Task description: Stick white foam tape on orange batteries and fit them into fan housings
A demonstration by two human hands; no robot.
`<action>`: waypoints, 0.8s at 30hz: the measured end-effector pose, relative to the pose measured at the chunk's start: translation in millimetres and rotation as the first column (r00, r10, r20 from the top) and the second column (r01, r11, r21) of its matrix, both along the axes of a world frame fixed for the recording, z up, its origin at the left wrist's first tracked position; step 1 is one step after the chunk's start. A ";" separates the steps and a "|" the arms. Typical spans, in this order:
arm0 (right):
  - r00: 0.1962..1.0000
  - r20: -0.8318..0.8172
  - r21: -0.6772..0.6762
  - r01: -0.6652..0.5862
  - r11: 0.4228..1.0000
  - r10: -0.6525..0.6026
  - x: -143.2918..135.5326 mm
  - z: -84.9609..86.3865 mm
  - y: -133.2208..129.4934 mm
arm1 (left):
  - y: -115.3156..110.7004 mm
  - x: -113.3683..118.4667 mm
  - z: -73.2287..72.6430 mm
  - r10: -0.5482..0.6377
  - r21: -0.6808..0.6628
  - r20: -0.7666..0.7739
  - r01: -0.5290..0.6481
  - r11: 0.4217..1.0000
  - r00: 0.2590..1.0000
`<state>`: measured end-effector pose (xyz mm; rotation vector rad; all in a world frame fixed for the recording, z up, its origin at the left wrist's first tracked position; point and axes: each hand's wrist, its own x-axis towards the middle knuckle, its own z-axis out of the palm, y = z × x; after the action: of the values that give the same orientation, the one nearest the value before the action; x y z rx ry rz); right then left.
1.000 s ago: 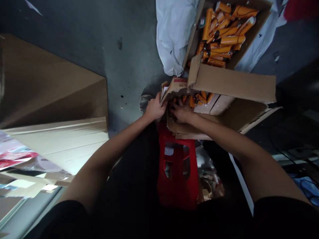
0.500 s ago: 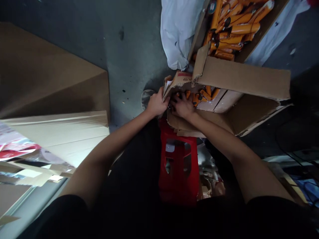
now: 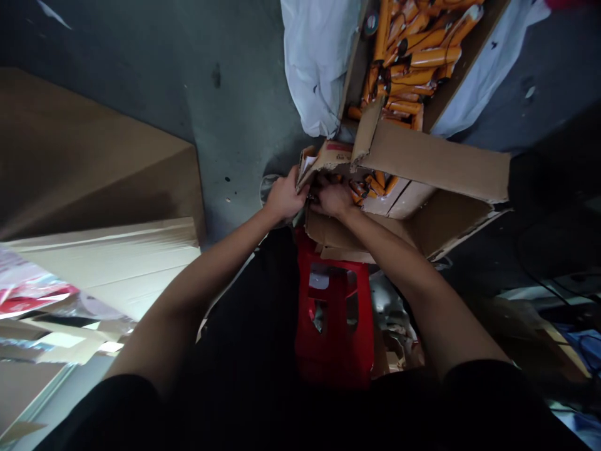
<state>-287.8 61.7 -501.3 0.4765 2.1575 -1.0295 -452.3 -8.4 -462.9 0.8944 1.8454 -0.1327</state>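
A torn, open cardboard box (image 3: pixel 436 156) lies tilted before me, above the red stool. My left hand (image 3: pixel 285 199) is closed around the box's left edge, thumb side toward the opening. Inside the box, my right hand (image 3: pixel 334 199) reaches down at the left end, its fingers curled and partly in shadow. Whatever those fingers hold is hidden. Just right of them lie several small orange cylinders (image 3: pixel 375 185) with dark ends, which look like wrapped battery packs.
A second box beyond holds a heap of orange wrapped cylinders (image 3: pixel 422 59) with thin black wires, flanked by white plastic sheeting (image 3: pixel 319 56). A red plastic stool (image 3: pixel 335 351) stands between my legs. Large cardboard sheets (image 3: pixel 94 156) are at left.
The view has shifted, so the boxes sit a little further left. My right hand's fingers have curled deeper at the box's left end. My left hand keeps its grip on the edge.
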 end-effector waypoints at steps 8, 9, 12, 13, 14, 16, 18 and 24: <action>0.989 0.016 0.095 0.143 0.985 -0.145 -3.2 8.8 -26.7 | -1.5 -3.0 -3.4 -0.019 0.016 0.010 0.019 1.000 1.000; 0.992 0.004 0.069 0.124 0.990 -0.124 -2.5 7.6 -24.4 | -0.7 -3.2 -2.7 -0.022 0.013 0.013 0.022 1.000 1.000; 0.997 -0.037 -0.011 0.060 0.998 -0.060 3.8 1.4 -11.2 | 2.6 -2.2 0.2 -0.028 0.006 0.009 0.028 1.000 1.000; 0.997 -0.050 -0.025 0.058 0.998 -0.059 7.1 -0.9 -6.8 | 3.4 -1.5 1.1 -0.030 0.005 0.009 0.030 1.000 1.000; 0.996 -0.061 -0.033 0.069 0.997 -0.071 10.7 -3.1 -3.1 | 4.0 -0.8 1.7 -0.032 0.002 0.009 0.032 0.999 0.999; 0.990 -0.083 -0.056 0.113 0.992 -0.117 18.3 -7.4 1.6 | 4.4 0.1 2.3 -0.032 -0.022 0.014 0.032 0.999 0.999; 0.978 -0.102 -0.113 0.169 0.979 -0.181 24.7 -12.1 3.6 | 4.0 0.3 2.3 -0.027 -0.052 0.021 0.029 0.998 0.999; 0.754 -0.027 -0.497 0.560 0.663 -0.657 25.1 -30.2 8.7 | 2.7 -0.2 2.5 -0.029 -0.022 0.048 0.030 0.999 0.998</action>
<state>-262.7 70.4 -531.5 0.9346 1.8315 -1.9965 -452.5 -5.7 -460.4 0.9026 1.7840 -0.1492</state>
